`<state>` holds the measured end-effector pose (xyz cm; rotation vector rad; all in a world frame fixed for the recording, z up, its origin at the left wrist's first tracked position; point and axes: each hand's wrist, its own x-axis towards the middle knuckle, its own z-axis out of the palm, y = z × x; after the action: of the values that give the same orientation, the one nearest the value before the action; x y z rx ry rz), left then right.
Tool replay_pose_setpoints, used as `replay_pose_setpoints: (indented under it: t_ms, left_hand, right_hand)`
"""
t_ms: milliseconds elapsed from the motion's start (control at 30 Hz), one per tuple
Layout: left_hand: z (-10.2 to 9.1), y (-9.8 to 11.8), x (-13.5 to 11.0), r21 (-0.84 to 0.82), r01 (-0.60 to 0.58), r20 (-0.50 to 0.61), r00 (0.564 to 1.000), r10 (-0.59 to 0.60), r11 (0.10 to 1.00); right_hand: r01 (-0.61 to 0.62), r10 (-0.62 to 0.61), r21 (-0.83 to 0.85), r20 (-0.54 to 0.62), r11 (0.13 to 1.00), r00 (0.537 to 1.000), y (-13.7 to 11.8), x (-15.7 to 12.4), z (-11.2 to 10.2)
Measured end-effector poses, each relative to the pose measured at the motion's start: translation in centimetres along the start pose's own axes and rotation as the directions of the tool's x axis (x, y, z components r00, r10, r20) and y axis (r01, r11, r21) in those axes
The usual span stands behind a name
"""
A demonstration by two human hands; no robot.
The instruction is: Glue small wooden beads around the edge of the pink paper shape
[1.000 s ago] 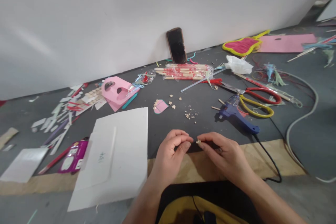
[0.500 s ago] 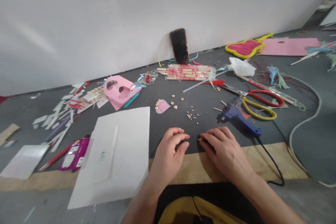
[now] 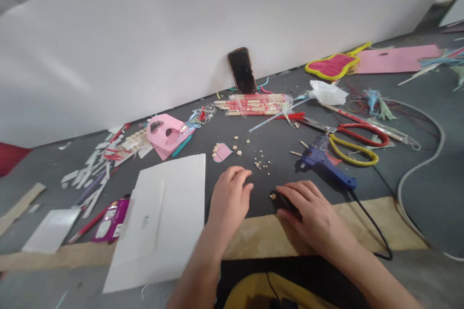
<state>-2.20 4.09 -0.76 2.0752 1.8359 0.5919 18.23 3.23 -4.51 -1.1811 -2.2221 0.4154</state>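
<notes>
My left hand (image 3: 231, 192) hovers over or rests on the dark table, its fingers loosely curved and a gap between thumb and forefinger. Nothing shows in it. Across from it my right hand (image 3: 308, 210) has thumb and fingers apart. Just off its fingertips lies a small flower-shaped cluster of pale beads (image 3: 273, 196). Beyond the hands are loose tiny beads (image 3: 261, 160) and several more bead flowers (image 3: 239, 153). A pink drop-shaped piece (image 3: 224, 153) with a dark outline carries bead clusters along its left side.
At right lie a blue glue gun (image 3: 328, 166) and scissors (image 3: 357, 142) with red and yellow handles. White sheets (image 3: 170, 212) lie at left, near a purple packet (image 3: 112, 219). A phone (image 3: 242, 70) leans on the wall behind wrapped sticks (image 3: 253, 105).
My right fingers have come away from the bead flower, which now shows on the table. My left hand has shifted up and left. The view has tilted a little.
</notes>
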Motion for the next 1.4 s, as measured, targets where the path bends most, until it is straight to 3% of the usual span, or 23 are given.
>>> replay_pose_setpoints:
  t_ms: [167, 500, 767, 967, 1067, 1133, 1167, 1233, 1300, 1400]
  left_hand:
    - [0.3, 0.1, 2.3, 0.083, -0.028, 0.022, 0.999, 0.026, 0.996]
    - [0.8, 0.2, 5.5, 0.166, -0.077, 0.069, 0.995, 0.066, 0.983]
    - [1.5, -0.1, 5.8, 0.168, -0.106, 0.110, 0.990, 0.088, 0.980]
    - [1.0, 0.0, 5.6, 0.140, -0.081, 0.066, 0.995, 0.072, 0.987]
    - [0.4, 0.8, 4.4, -0.071, 0.001, -0.013, 1.000, -0.002, 0.998]
    - [0.2, 1.6, 3.0, -0.441, 0.116, -0.001, 0.992, -0.130, 0.890]
    - [0.3, 2.1, 2.2, -0.624, 0.205, 0.075, 0.976, -0.203, 0.754]
    - [0.5, 3.2, 0.7, -0.856, 0.340, 0.247, 0.931, -0.269, 0.389]
    - [0.8, 4.1, -0.6, -0.906, 0.409, 0.373, 0.892, -0.255, 0.106]
    - [1.1, 5.1, -1.5, -0.882, 0.456, 0.472, 0.852, -0.228, -0.120]
  right_hand:
    - [-0.064, 0.091, 0.184, -0.146, 0.981, 0.985, 0.1, -0.4, -1.0]
    - [-0.171, 0.231, 0.289, -0.188, 0.942, 0.955, 0.1, -1.0, -1.2]
    - [-0.121, 0.178, 0.300, -0.171, 0.946, 0.969, 0.1, -0.8, -1.1]
    - [-0.110, 0.165, 0.290, -0.171, 0.951, 0.971, 0.0, -0.7, -1.3]
    - [-0.104, 0.162, 0.298, -0.179, 0.949, 0.970, 0.0, -0.6, -1.4]
    - [-0.102, 0.168, 0.310, -0.193, 0.945, 0.967, -0.1, -0.5, -1.4]
    - [-0.102, 0.173, 0.318, -0.202, 0.943, 0.964, -0.3, -0.5, -1.5]
    - [-0.095, 0.176, 0.335, -0.221, 0.937, 0.959, -0.6, -0.4, -1.6]
    - [-0.066, 0.161, 0.359, -0.240, 0.931, 0.957, -1.2, -0.2, -1.7]
    - [0.002, 0.118, 0.392, -0.281, 0.920, 0.952, -2.1, 0.2, -1.9]
